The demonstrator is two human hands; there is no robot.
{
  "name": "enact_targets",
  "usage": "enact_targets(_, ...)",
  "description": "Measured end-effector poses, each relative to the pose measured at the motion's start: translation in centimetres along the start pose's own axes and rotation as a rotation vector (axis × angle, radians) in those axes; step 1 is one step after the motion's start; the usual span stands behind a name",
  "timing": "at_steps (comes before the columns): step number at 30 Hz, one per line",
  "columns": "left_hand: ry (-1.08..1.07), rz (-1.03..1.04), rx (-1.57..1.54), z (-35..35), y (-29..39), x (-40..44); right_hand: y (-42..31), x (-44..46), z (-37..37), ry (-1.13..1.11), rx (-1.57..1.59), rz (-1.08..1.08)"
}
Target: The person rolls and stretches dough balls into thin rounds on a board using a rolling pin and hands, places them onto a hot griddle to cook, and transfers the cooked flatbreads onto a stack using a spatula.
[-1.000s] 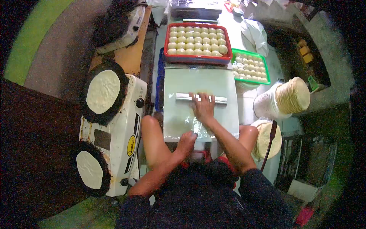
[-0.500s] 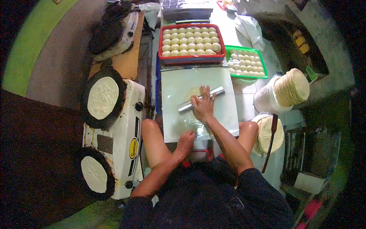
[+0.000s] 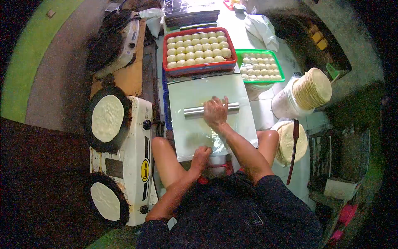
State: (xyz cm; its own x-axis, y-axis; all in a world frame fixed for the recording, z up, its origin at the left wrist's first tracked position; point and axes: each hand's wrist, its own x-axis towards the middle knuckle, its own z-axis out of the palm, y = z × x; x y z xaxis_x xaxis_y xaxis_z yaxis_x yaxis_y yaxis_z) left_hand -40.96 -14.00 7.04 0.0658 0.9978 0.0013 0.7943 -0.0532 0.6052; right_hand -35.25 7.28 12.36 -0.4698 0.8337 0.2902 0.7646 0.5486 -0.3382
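Observation:
A steel rolling pin [image 3: 192, 111] lies nearly level across the pale board [image 3: 186, 135], which looks covered with a shiny clear sheet. My right hand [image 3: 215, 113] is closed over the middle of the pin, pressing it from above. Whatever dough is under the pin is mostly hidden by that hand. At the board's front edge rests my left hand [image 3: 202, 155], its fingers curled closed against the edge; I cannot make out what they hold, if anything.
Beyond the board stands a red tray [image 3: 166, 54] of dough balls, with a green tray [image 3: 282, 74] at its right. Flatbreads [image 3: 107, 118] cook on a two-burner stove [image 3: 141, 124] at left. Stacked flatbreads [image 3: 313, 89] and a dark spatula [image 3: 295, 141] are at right.
The rolling pin has turned from a slant to nearly level, my right hand still on it. My left hand stays by the front edge. The camera view has shifted slightly.

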Motion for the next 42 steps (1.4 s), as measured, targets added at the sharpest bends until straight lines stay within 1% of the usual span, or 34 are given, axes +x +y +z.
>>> enact_targets(1, 0.017, 0.004, -0.002, -0.1, 0.2, -0.1, 0.1, 0.4, 0.3, 0.09, 0.116, 0.046)
enact_targets(4, 0.057, 0.022, -0.008, -0.3, 0.6, -0.3, 0.5, 0.9, 0.6, 0.1, 0.125, 0.05)
enact_targets(5, 0.07, 0.029, -0.008, -0.3, 0.6, -0.4, 0.7, 1.4, 0.5, 0.013, 0.164, 0.057)
enact_targets(8, 0.03, 0.017, -0.028, -1.3, 1.2, -0.4, 0.8, 1.9, 1.5, 0.047, 0.307, 0.023)
enact_targets(9, 0.03, 0.026, -0.027, -1.0, 0.9, -0.5, 1.1, 2.2, 2.0, -0.066, 0.245, 0.021)
enact_targets(12, 0.036, 0.049, -0.032, -0.5, 0.3, -0.5, 0.4, 2.5, 2.5, -0.048, 0.499, 0.018)
enact_targets(16, 0.099, 0.052, -0.019, -0.4, 0.8, -0.7, -0.9, 1.9, -0.3, -0.427, 0.391, 0.025)
enact_targets(17, 0.127, 0.051, -0.002, -0.4, 0.8, -0.6, -0.4, 1.0, 1.3, -0.31, 0.257, -0.083)
enact_targets(20, 0.06, 0.014, 0.053, -1.2, 1.5, -0.6, -1.5, -0.4, -1.3, -0.412, 0.011, -0.203)
enact_targets(21, 0.009, -0.019, 0.058, -0.8, 1.0, -0.4, -1.4, -1.0, -1.1, -0.359, -0.003, -0.246)
enact_targets(23, -0.099, -0.083, 0.067, 0.0, 0.2, -0.1, -0.5, -1.9, -1.2, -0.381, 0.02, -0.3)
enact_targets(26, 0.052, -0.012, 0.013, 0.9, -0.5, -0.2, 0.8, -3.0, -1.7, -0.382, 0.044, -0.382)
enact_targets(28, 0.056, 0.028, 0.001, 0.4, -0.2, 0.1, 1.5, -3.6, -2.5, -0.366, 0.056, -0.433)
enact_targets(29, 0.056, 0.05, -0.006, 0.1, -0.1, 0.2, 1.8, -4.0, -3.0, -0.4, 0.145, -0.399)
enact_targets(32, -0.059, 0.014, 0.023, -1.7, 1.1, 0.1, 2.2, -4.3, -3.8, -0.41, 0.095, -0.317)
enact_targets(33, -0.069, -0.015, 0.019, -1.3, 0.7, 0.2, 1.9, -4.0, -5.0, -0.461, 0.111, -0.271)
enact_targets(35, -0.093, -0.071, 0.006, 0.0, -0.3, 0.4, 2.4, -4.1, -5.2, -0.414, 0.162, -0.231)
enact_targets(36, -0.097, -0.073, 0.002, -0.3, 0.1, 0.4, 2.8, -4.1, -5.2, -0.389, 0.186, -0.21)
enact_targets(38, -0.103, -0.077, -0.005, -1.6, 1.2, 0.7, 3.7, -4.0, -3.1, -0.313, 0.259, -0.165)
enact_targets(40, -0.067, -0.016, -0.007, -2.0, 1.4, 0.5, 3.7, -3.5, -2.2, -0.24, 0.33, -0.125)
enact_targets(41, -0.05, 0.015, -0.008, -2.2, 1.4, 0.4, 4.2, -3.7, -2.1, -0.252, 0.165, -0.209)
enact_targets(42, -0.041, 0.021, -0.006, -2.3, 1.3, 0.6, 4.2, -3.4, -2.2, -0.232, 0.113, -0.222)
